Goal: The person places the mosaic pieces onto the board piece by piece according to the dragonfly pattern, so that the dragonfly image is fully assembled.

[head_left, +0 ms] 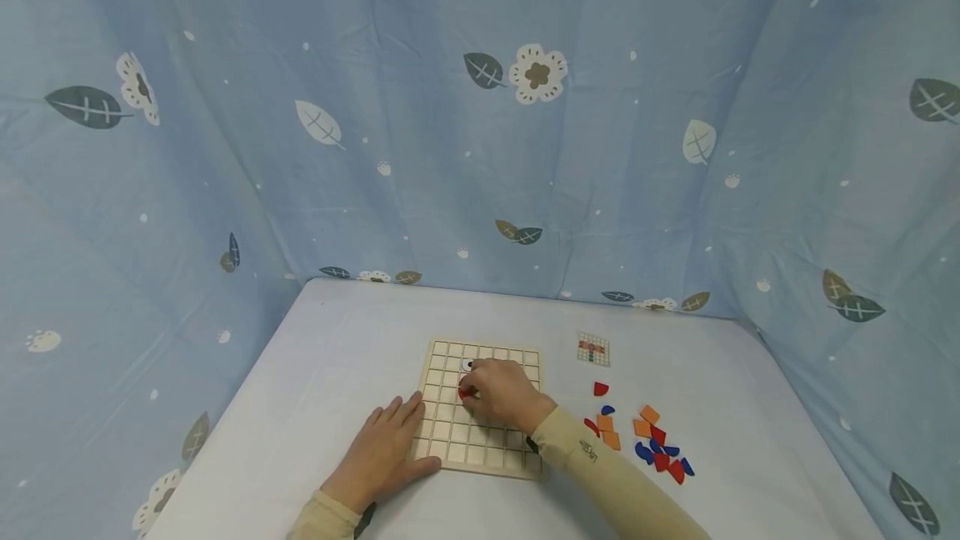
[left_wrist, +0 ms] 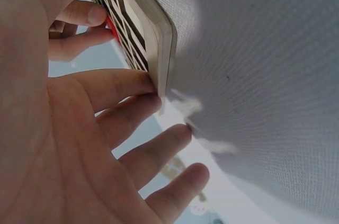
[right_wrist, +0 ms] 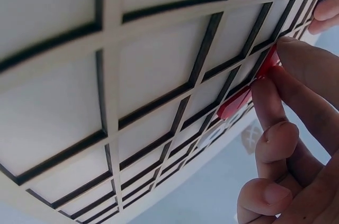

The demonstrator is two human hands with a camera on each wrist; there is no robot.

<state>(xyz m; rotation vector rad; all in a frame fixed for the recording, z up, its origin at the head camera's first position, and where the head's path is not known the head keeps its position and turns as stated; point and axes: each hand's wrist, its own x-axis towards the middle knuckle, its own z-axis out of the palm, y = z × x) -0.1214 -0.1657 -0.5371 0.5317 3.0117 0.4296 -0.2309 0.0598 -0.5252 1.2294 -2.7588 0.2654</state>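
Note:
A square wooden grid board (head_left: 448, 446) lies on the white table. Over its upper middle, my right hand (head_left: 504, 392) pinches a red piece (right_wrist: 270, 61) between thumb and fingertips, close to the grid cells. Another red piece (right_wrist: 234, 103) sits in a cell beside it in the right wrist view. A white round piece with a black dot (head_left: 468, 365) lies just beyond the fingers, partly hidden by them. My left hand (head_left: 382, 450) rests at the board's left edge, fingers extended and fingertips against the side of the frame.
A small pattern card (head_left: 593, 349) lies right of the board. Nearer are a red quarter-round piece (head_left: 601, 388), orange squares (head_left: 611, 441), blue half-rounds (head_left: 643, 452) and several more red pieces (head_left: 677, 472). A blue leaf-print curtain (head_left: 450, 190) surrounds the table.

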